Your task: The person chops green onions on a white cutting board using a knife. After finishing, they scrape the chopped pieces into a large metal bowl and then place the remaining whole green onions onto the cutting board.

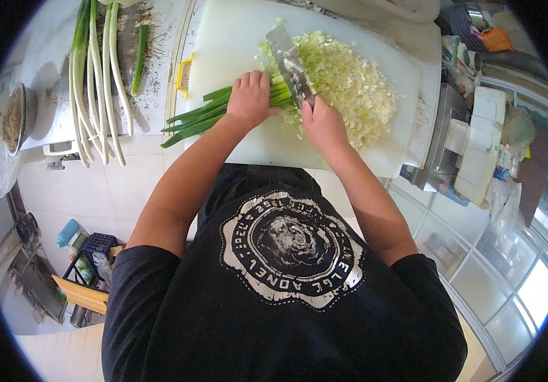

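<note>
On a white plastic cutting board (236,38) with a yellow handle, my left hand (251,98) presses down on a bunch of green onions (207,114), whose green ends stick out past the board's left edge. My right hand (324,122) grips a cleaver (289,59) by its handle. The broad blade, with bits stuck to it, stands at the cut ends of the bunch, right of my left fingers. A wide heap of chopped green onion (355,90) lies to the right of the blade, pale and light green.
Whole green onions (104,86) hang over the counter's front edge at the left, with a loose green leaf (139,59) beside them. A bowl of brown contents (14,119) stands at the far left. Foam boxes (481,143) and bags are at the right. A dark crate (98,246) is below left.
</note>
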Motion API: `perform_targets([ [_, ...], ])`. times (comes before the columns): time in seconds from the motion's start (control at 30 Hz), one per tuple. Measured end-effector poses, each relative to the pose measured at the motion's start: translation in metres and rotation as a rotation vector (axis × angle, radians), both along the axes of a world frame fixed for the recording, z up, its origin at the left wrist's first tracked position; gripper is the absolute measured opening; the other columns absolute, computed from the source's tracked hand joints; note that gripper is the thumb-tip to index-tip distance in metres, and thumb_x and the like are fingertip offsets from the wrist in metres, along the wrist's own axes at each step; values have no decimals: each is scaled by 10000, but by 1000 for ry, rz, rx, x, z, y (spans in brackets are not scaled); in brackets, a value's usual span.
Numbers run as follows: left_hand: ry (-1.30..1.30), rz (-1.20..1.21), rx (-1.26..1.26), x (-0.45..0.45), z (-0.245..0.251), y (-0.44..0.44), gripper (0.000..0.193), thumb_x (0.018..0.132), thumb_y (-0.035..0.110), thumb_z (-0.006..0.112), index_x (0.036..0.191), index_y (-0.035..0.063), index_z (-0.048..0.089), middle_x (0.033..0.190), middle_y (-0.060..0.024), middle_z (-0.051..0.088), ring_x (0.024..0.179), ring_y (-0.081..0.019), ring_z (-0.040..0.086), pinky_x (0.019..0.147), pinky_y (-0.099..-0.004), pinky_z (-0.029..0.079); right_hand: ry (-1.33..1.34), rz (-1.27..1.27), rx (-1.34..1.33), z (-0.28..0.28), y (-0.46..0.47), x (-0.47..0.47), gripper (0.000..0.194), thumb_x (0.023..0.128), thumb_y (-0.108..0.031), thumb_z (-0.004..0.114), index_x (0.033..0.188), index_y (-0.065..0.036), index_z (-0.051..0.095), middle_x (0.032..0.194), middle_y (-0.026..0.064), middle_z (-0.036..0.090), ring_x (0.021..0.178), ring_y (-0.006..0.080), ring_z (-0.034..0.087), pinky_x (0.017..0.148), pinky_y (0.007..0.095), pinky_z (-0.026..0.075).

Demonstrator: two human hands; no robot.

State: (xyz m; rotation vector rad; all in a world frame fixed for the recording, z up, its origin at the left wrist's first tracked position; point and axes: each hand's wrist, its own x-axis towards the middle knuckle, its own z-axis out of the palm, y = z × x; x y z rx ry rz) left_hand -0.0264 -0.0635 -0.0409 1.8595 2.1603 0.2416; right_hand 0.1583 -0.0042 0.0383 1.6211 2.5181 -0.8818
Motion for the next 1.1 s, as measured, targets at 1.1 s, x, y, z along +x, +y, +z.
perform_targets([
  [1.1, -151, 60, 30, -2, -7, -2, 929, 653, 427, 928, 1348, 1, 481, 1327, -196, 530, 1241, -386, 515, 1062, -487, 440, -224, 57, -122, 27, -17, 19, 267, 1018, -254, 555, 1018, 9, 599, 820, 263, 702, 789, 471, 696, 734, 580, 545],
])
